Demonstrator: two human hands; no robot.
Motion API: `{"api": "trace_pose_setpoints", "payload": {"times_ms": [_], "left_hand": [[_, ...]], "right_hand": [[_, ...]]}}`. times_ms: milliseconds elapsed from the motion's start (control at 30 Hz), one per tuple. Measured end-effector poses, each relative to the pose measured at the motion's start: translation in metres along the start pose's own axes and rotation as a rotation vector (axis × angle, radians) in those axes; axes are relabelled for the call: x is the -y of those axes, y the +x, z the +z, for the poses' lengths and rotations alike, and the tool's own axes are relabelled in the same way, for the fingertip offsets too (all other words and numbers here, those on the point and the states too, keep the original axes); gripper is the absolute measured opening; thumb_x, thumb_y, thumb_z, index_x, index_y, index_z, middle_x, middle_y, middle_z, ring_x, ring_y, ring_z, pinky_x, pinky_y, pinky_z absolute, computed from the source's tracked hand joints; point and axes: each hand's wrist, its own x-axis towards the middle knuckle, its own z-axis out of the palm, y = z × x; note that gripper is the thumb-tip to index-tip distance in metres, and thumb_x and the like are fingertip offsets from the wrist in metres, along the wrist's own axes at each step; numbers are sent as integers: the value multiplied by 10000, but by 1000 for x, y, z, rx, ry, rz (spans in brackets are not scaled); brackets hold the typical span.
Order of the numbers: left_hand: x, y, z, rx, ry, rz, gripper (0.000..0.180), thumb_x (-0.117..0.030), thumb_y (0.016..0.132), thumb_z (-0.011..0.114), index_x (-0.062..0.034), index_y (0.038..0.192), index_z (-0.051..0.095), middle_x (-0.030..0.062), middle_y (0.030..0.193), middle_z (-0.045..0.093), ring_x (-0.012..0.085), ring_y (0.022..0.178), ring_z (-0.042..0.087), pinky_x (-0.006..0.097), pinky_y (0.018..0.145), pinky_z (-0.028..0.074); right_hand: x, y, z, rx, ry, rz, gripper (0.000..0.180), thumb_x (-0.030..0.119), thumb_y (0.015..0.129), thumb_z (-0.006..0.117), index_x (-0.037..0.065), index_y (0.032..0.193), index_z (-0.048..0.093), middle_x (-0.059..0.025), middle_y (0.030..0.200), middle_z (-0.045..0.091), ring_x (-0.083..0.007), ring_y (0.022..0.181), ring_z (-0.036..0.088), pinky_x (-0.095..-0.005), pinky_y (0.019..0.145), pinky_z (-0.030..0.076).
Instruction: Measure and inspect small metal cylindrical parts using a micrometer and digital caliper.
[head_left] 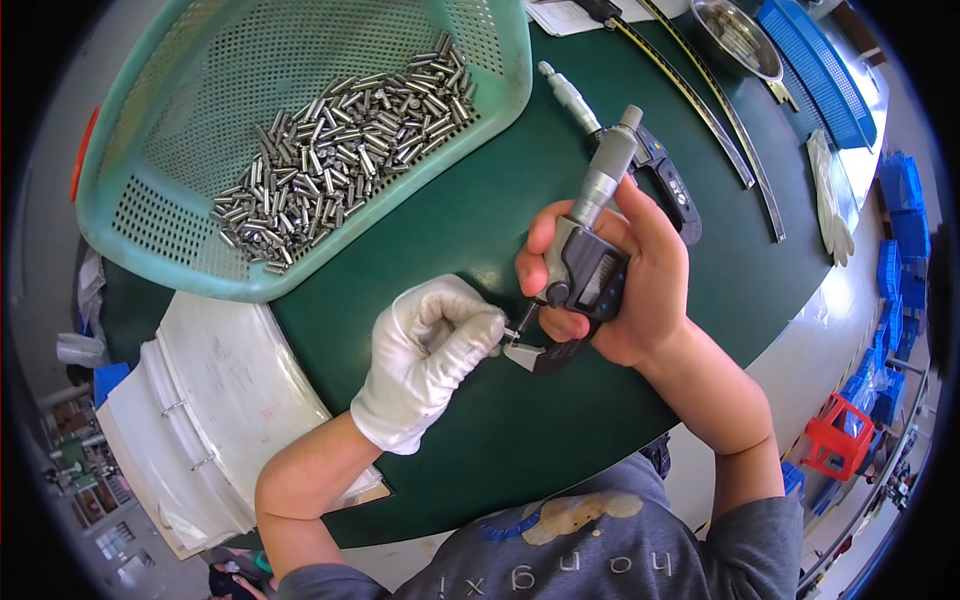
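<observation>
Right hand: bare, wrapped around the grey body of a digital micrometer, thumb lying across its front beside the small screen; the fingers are clamped on the tool, which points up and away toward the far right.
Left hand: in a white glove, fingers pinched together on a small metal pin and holding it in the mouth of the micrometer at the tool's near end.
Pin: sits between the two hands, just above the counter, partly hidden by the gloved fingertips.
Counter: dark green mat, both hands over its middle.
Basket: pale green plastic mesh, far left, tipped toward the person, with a heap of short metal pins lying in it.
Second micrometer: lying flat on the mat just beyond the right hand, apart from it.
Binder: open white ring binder with clear sleeves, near left, under the left forearm.
Far right: a metal bowl, a blue tray and a white glove lying loose near the counter's edge.
</observation>
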Motion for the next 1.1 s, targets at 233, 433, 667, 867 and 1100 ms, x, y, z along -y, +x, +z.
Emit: {"api": "trace_pose_setpoints", "payload": {"times_ms": [233,433,667,867,1100], "left_hand": [[0,0,-1,17,33,7,105,-88,794,599,-17,743,540,25,724,516,68,635,480,192,574,381],[0,1,-2,18,21,4,111,-82,797,590,-18,732,527,25,719,513,70,629,482,194,574,386],[0,0,-1,11,24,1,113,-77,801,583,-19,728,521,28,723,510,70,621,482,193,574,388],[-1,3,-2,53,50,-13,104,-81,796,587,-12,745,528,30,731,508,79,649,486,204,603,392],[-5,4,-2,60,79,-35,89,-75,794,573,9,818,553,30,760,509,84,678,487,210,638,395]], "right_hand": [[-1,0,3,-30,-81,-28,633,531,842,186,-8,846,517,-173,700,541,-167,366,386,-250,363,359],[-1,0,2,-14,-41,-20,670,576,801,209,-9,803,537,-146,673,569,-173,392,431,-249,408,364],[-3,1,1,-12,-84,-51,664,565,833,184,-4,854,525,-176,706,545,-166,371,393,-249,362,356],[-2,0,0,-31,-80,-46,683,596,813,211,-1,845,540,-175,704,555,-176,387,419,-253,362,357],[-2,1,2,-72,-69,-23,681,615,781,262,-7,797,539,-131,665,573,-152,421,448,-242,397,365]]}}
